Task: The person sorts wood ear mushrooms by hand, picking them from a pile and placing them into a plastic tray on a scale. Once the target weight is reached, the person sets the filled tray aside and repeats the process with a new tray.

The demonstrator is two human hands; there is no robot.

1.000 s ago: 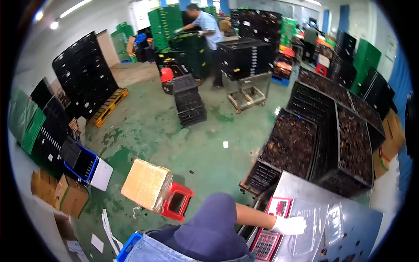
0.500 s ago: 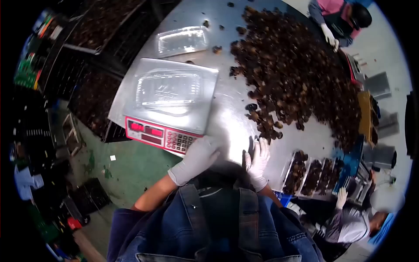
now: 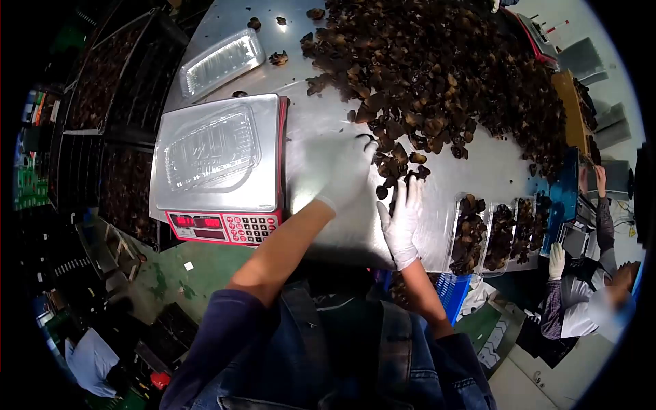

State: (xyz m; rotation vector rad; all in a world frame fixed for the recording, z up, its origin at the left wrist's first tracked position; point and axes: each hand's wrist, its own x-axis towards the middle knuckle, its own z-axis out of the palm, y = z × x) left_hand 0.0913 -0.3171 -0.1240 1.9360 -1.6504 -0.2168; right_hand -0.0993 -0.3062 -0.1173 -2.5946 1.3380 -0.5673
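Observation:
A heap of dark brown, mushroom-like pieces (image 3: pixel 437 75) spreads over the metal table (image 3: pixel 314 236). My left hand (image 3: pixel 331 160), in a white glove, is stretched forward beside a small strand of these pieces at the heap's near edge. Motion smears it, so its grip does not show. In a white glove too, my right hand (image 3: pixel 403 222) lies on the near side of that strand, fingers extended and thumb apart, fingertips touching the pieces. Left of my left hand stands a scale (image 3: pixel 222 198) with a red-edged keypad and lit display. A clear plastic tray (image 3: pixel 212 147) rests on its plate.
Another clear tray (image 3: pixel 222 65) lies behind the scale. Filled clear trays (image 3: pixel 468 232) stand in a row at the right table edge. Dark crates (image 3: pixel 102 82) of brown pieces are stacked at left. At right, a co-worker's gloved hand (image 3: pixel 557 261) shows near another device.
My left hand has moved forward from the scale's keypad toward the heap. My right hand has stayed low by the strand of pieces. The view has shifted and turned.

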